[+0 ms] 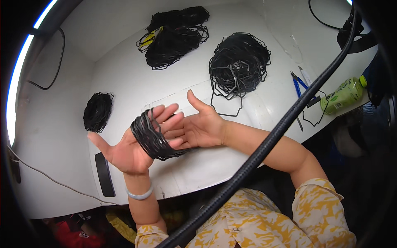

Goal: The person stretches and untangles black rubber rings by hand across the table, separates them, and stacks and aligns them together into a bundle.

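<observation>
While the black loops sit round the L hand, its thumb is spread wide. R hand is spread too, thumb up, just beside them. Prob. the loop-gathering step; next move prob. calls for a snug hold, b/c loops may tangle.

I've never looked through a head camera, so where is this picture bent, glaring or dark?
In the head view, the light strip at far left glares white and bows; the white table has a curving front edge; the corners go dark; both the left hand and right hand look fairly sharp.
</observation>
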Tool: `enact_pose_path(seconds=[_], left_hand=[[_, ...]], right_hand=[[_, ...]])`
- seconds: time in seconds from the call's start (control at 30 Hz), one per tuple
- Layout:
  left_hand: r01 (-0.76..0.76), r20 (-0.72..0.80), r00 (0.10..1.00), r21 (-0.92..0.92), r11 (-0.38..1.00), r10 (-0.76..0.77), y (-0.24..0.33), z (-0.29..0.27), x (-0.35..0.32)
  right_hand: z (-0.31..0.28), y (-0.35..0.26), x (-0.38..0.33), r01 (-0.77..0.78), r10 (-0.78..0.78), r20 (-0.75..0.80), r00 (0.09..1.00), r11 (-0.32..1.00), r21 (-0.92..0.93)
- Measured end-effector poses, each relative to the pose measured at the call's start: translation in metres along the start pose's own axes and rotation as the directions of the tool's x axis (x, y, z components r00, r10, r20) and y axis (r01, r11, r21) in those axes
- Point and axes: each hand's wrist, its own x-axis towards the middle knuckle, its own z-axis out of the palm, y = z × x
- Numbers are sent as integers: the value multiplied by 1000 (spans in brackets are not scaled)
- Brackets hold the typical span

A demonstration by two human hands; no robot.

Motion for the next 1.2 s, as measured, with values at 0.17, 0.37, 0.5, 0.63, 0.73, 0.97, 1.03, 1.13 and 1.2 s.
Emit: enact_pose_path(seconds=[0.17,0.37,0.5,0.63,0.73,0.97,1.03,1.13,1.2], left_hand=[[340,117,922,206,918,-368,-36,-11,-10],[430,51,891,219,876,-450,-47,-27,4],[436,-28,892,310,845,-451,-49,-29,6],[450,-72,889,313,836,-452,-51,-32,7],[450,-82,890,329,830,-449,-50,-35,5],[454,-88,888,328,828,-452,-49,-37,4],[469,-80,880,301,830,-468,-50,-37,6],[475,-69,877,267,839,-475,-51,-35,7],[462,-68,885,260,848,-461,-52,-32,8]], right_hand=[[7,-42,-12,286,-287,-1,958,956,57],[10,-57,-29,454,-459,35,888,885,101],[15,-57,-32,451,-453,-7,891,884,124],[17,-56,-33,463,-472,46,880,876,133],[19,-55,-34,463,-471,20,882,874,148],[20,-54,-34,460,-465,-7,885,872,166],[17,-54,-34,459,-466,1,885,873,166],[19,-54,-34,448,-460,24,888,874,190],[23,-52,-35,432,-450,43,892,876,214]])
